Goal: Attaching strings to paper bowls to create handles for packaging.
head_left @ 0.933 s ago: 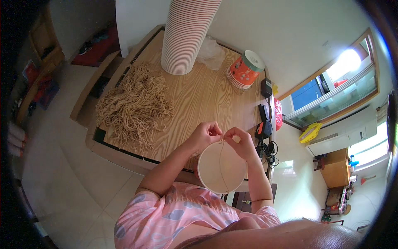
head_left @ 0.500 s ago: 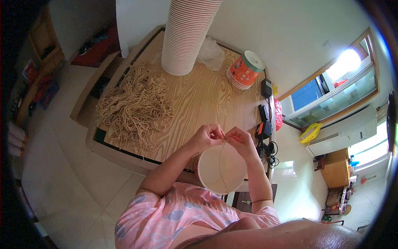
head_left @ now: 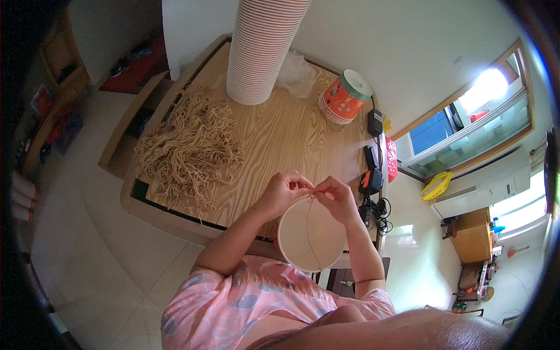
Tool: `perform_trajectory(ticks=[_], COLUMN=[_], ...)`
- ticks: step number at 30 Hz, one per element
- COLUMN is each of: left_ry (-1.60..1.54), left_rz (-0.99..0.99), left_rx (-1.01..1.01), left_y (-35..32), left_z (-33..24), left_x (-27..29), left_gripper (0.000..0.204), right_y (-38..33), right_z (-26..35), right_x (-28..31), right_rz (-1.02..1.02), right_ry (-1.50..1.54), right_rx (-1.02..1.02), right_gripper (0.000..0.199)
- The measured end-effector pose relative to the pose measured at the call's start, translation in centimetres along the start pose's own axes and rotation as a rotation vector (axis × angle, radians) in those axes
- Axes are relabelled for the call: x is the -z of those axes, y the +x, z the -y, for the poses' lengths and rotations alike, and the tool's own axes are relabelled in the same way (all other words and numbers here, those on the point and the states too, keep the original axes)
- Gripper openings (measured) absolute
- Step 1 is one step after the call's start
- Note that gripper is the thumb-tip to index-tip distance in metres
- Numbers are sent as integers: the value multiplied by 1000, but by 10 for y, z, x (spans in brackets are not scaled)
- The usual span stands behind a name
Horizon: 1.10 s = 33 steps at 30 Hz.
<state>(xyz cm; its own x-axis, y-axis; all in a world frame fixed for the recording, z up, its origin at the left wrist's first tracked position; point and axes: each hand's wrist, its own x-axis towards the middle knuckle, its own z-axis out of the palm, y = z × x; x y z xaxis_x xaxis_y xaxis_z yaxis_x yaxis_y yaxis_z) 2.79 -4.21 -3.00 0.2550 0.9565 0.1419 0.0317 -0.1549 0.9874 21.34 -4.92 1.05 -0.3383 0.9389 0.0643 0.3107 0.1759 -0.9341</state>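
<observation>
Hands [head_left: 312, 195] pinching string [head_left: 309, 227] over bucket rim [head_left: 280, 233]

Bare tabletop [head_left: 280, 140] lies open between the twine heap [head_left: 189, 146] leftward and the orange cup stack [head_left: 344, 99]; the tall cup column [head_left: 262, 52] blocks the far edge.

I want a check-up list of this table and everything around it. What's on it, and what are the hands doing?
Surface: light wooden table, grain visible.
Job's things: white paper bucket with a thin string across its mouth, at the table's near edge.
Clutter: pile of tan string pieces; tall stack of white cups; short stack of orange cups; crumpled clear plastic.
Grippers: left hand and right hand pinch the string at the rim.
Cables: black chargers and cords at the right edge.
Surroundings: pale tiled floor; window.
</observation>
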Motion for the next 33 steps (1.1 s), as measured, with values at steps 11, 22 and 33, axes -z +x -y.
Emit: perform_trajectory(ticks=[11,22,33], left_ry=[-210,-115,-26], left_rz=[-5,3,-5], left_rx=[63,50,17], left_y=[1,-8,-10], left_z=[-3,-7,-11], left_x=[-4,-3,-6], left_gripper=[11,15,15], right_y=[-2,-3,-5], right_z=[10,13,15], right_x=[-1,1,-1], right_rz=[-15,-15,-50], right_ry=[-118,-169,-206], right_rx=[40,82,64], right_gripper=[5,7,6])
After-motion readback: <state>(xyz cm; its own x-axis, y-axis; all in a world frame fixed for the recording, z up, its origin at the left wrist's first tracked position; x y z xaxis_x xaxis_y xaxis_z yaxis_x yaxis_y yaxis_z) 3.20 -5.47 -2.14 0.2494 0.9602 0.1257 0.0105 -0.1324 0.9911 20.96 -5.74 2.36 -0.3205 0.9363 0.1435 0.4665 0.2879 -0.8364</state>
